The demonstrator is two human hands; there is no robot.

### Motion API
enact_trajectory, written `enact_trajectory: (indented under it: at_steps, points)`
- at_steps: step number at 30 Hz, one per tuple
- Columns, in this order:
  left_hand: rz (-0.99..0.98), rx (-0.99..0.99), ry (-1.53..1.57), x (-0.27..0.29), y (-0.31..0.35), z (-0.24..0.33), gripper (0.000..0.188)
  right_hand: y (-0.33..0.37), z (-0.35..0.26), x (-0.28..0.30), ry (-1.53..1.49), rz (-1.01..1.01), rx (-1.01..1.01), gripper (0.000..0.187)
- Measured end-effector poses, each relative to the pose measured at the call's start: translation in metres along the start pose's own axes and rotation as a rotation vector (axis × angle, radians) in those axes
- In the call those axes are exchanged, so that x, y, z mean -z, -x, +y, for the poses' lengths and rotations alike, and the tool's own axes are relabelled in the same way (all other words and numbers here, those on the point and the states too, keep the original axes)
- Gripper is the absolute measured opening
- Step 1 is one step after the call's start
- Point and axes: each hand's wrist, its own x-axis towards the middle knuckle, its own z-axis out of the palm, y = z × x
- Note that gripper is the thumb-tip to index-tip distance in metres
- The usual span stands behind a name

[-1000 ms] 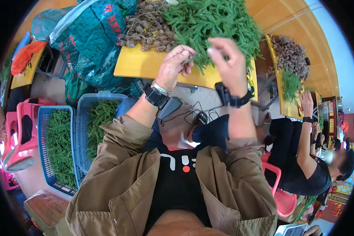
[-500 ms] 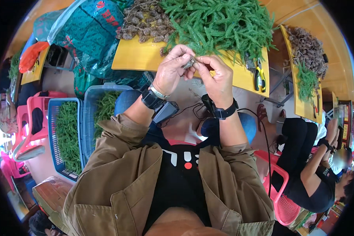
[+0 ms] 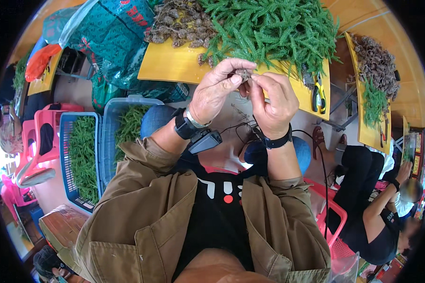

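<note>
A small brown pine cone (image 3: 243,74) is pinched between the thumb and fingers of my left hand (image 3: 211,96), just off the table's near edge. My right hand (image 3: 275,104) comes in from the right, its thumb and forefinger pressed together right beside the cone. Whatever those fingertips grip is too small to make out. Beyond my hands, a heap of pine cones (image 3: 180,23) and a big pile of green artificial pine sprigs (image 3: 278,35) lie on the yellow table (image 3: 163,63). Yellow-and-black pliers (image 3: 319,94) rest at the table's right end.
To my left stand a blue basket (image 3: 63,155) and a blue tub (image 3: 109,127), both holding green sprigs. Teal plastic bags (image 3: 111,42) bulge beside the table. A person in black (image 3: 380,226) sits at the right near another yellow table (image 3: 363,125). A black cable (image 3: 324,184) hangs by my right side.
Both hands have shifted slightly right and down in the picture, still together at the cone. My right hand has turned, with its back more toward me. The whole view has moved a little.
</note>
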Motion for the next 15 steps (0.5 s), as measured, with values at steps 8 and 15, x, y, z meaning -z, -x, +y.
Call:
enact_trajectory:
  at_steps: [8, 15]
  points:
    - [0.034, -0.047, -0.082, 0.0004, 0.0047, 0.0046, 0.037, 0.0006, -0.0103, -0.0007, -0.108, -0.011, -0.128, 0.017]
    - [0.04, -0.075, -0.015, 0.0016, 0.0025, 0.001, 0.031, 0.0024, -0.0105, 0.0, -0.097, 0.007, -0.084, 0.017]
